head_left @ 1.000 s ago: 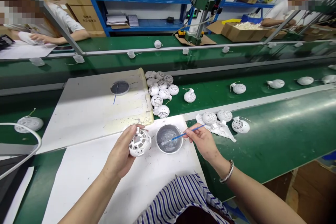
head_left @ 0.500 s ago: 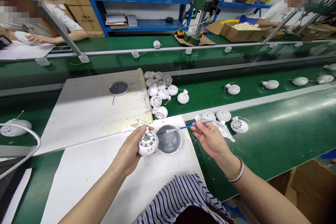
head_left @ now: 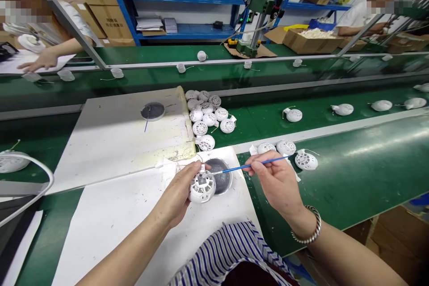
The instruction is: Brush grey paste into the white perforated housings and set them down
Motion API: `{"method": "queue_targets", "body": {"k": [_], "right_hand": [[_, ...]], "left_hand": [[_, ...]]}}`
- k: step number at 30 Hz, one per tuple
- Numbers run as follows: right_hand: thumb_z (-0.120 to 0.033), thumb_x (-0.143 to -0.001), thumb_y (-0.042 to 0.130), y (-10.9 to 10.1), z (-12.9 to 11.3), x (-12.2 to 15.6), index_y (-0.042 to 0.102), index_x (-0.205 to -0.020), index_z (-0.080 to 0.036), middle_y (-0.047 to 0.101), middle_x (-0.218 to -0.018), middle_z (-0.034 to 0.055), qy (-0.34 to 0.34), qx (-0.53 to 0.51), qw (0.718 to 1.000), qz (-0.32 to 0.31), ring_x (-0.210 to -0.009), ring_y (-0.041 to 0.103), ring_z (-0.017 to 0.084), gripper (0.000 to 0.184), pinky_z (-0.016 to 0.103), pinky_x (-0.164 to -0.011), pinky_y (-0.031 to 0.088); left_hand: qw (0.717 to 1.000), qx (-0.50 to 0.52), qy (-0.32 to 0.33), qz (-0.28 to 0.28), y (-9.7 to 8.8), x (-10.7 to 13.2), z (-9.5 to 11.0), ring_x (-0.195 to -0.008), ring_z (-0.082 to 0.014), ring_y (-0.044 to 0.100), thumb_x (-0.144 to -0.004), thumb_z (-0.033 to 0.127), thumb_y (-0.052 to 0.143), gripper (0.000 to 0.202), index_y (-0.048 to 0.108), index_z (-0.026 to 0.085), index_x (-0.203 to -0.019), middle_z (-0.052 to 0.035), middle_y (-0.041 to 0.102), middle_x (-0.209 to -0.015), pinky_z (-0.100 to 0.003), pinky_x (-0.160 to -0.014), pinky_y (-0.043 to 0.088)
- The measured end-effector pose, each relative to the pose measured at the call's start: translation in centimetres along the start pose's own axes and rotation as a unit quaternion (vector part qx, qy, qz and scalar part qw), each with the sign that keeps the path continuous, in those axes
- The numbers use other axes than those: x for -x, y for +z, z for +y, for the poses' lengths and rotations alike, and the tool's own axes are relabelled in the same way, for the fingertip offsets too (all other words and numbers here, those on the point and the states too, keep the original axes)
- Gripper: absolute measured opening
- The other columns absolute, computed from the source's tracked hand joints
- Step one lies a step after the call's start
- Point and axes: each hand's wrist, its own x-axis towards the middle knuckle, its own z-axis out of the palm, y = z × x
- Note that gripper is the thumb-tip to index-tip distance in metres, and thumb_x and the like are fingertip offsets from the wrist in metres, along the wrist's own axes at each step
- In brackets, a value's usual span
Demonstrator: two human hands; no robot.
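My left hand (head_left: 179, 190) is closed around a round white plastic housing (head_left: 202, 191), its slotted grille facing up. Between the fingers of my right hand (head_left: 275, 178) is a thin blue-handled brush (head_left: 239, 167). The brush's pale tip meets the top of the housing, near its middle. Partly behind the housing lies a round dish of grey paste (head_left: 223, 178), on a white sheet (head_left: 130, 223). More white housings (head_left: 266, 148) lie on the green surface just beyond my right hand, together with a crumpled white wipe that my hand partly hides.
A cluster of white housings (head_left: 206, 118) sits against the edge of a white board (head_left: 110, 143). That board carries a second grey dish (head_left: 152, 111) with a blue stick. Spaced housings (head_left: 294, 115) line the green belt. Across it, one co-worker's hand (head_left: 43, 60) reaches toward small clear cups (head_left: 66, 75).
The brush has gone from the grey dish to the top of the housing. My left hand has shifted right with the housing. A belt-side housing has slid left against the cluster.
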Motion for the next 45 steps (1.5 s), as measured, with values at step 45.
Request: {"method": "queue_targets", "body": {"k": [45], "right_hand": [[-0.008,-0.087,0.038,2.0,-3.1,1.2,0.057,-0.105,-0.004,0.059,-0.079,0.0093,-0.464,0.420,0.734,-0.266,-0.074,0.049,0.017,0.026,0.030,-0.064,0.047]], "left_hand": [[0.980,-0.062,0.059,-0.178,-0.1,4.2,0.1,-0.092,-0.0198,0.047,-0.082,0.034,0.054,0.050,0.033,0.033,-0.127,-0.0022,0.053,-0.101,-0.031,-0.083,0.034]]}}
